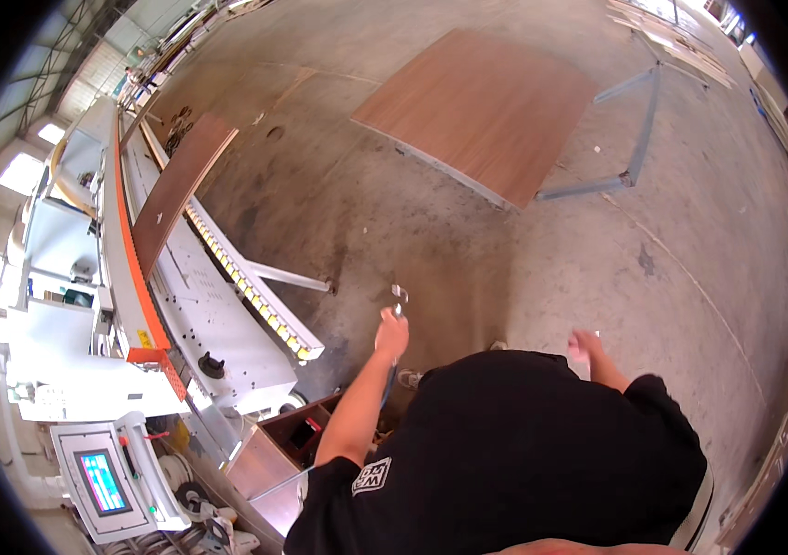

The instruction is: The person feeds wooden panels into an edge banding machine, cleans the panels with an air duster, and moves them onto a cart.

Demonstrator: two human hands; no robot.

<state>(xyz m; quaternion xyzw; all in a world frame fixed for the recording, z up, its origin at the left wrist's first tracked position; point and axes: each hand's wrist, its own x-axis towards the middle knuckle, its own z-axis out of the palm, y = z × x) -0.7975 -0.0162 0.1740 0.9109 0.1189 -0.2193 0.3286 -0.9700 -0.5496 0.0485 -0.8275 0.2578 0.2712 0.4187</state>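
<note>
My left hand (391, 335) is closed around what looks like an air blow gun (400, 302). Its metal end points forward over the concrete floor, and a dark blue hose (388, 388) hangs below the hand. Out to the right, my right hand (584, 346) is held away from my body. Its fingers are blurred, and a small pale spot shows beside them, too small to name. A long brown board (181, 185) lies across the machine (214, 328) on my left.
A stack of brown panels (477, 106) sits ahead, with a grey metal frame (642, 129) beside it. The machine's roller rail (251, 287) and a support arm (288, 277) stick out at left. A control screen (103, 481) stands at lower left, near a wooden box (269, 462).
</note>
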